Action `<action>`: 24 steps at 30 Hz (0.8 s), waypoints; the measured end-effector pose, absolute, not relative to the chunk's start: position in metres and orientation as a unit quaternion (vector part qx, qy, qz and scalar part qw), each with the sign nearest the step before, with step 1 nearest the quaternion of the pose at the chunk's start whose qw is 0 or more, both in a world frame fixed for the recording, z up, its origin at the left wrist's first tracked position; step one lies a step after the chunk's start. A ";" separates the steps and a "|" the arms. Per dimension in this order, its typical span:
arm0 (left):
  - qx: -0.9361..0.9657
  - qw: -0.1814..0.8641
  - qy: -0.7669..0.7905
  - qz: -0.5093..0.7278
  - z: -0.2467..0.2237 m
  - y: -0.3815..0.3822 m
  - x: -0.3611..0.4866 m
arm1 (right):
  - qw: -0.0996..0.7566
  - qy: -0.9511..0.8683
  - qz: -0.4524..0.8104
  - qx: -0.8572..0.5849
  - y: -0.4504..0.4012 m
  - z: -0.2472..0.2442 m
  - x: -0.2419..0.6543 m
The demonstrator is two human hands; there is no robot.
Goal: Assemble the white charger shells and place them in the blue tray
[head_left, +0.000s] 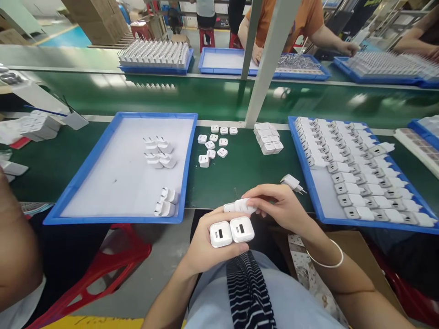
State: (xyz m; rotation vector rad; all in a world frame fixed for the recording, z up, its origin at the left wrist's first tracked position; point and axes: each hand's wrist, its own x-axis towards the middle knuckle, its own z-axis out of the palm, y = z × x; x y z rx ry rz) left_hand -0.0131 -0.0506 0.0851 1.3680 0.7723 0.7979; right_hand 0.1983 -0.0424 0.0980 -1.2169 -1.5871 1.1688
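- Cradling two white charger blocks (242,234) in the left hand (200,242), side by side, ports facing up toward the wearer, thumb along the near edge.
- Pinching a white piece (243,205) between thumb and fingers of the right hand (284,205), just beyond the blocks and close against the left fingers.
- Probably light, stiff and hard-shelled; likely a bit slippery on the glossy faces, and easy to scuff.
- Best taken by the flat sides, clear of ports and pins.
- Near the right hand, on the green surface (236,176), lying on its side: a loose charger (290,182) with pins out.
- Farther over, scattered small white caps (222,142) and a tight cluster of white blocks (267,137).
- To the left, a blue-rimmed tray (118,220) with a few pinned pieces; to the right, a fuller tray (310,192) of chargers in rows.
- Beyond, a green conveyor (154,100), a pale post (270,55) and a person in orange (295,23) at another tray.
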 end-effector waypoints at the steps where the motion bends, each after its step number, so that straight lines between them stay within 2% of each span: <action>1: 0.587 0.645 0.344 0.348 0.083 -0.050 -0.014 | 0.393 -0.645 0.432 -0.494 -0.044 0.099 0.201; 5: 0.561 0.658 0.359 0.352 0.079 -0.050 -0.015 | 0.395 -0.676 0.299 -0.546 -0.051 0.108 0.211; 7: 0.569 0.643 0.371 0.354 0.080 -0.051 -0.013 | 0.416 -0.670 0.277 -0.550 -0.055 0.115 0.211; 11: 0.594 0.610 0.375 0.367 0.085 -0.052 -0.007 | 0.446 -0.677 0.314 -0.494 -0.061 0.125 0.201; 17: 0.635 0.560 0.368 0.384 0.091 -0.054 -0.001 | 0.417 -0.685 0.399 -0.444 -0.062 0.127 0.185; 24: 0.654 0.531 0.376 0.386 0.093 -0.056 0.000 | 0.398 -0.710 0.371 -0.447 -0.061 0.129 0.184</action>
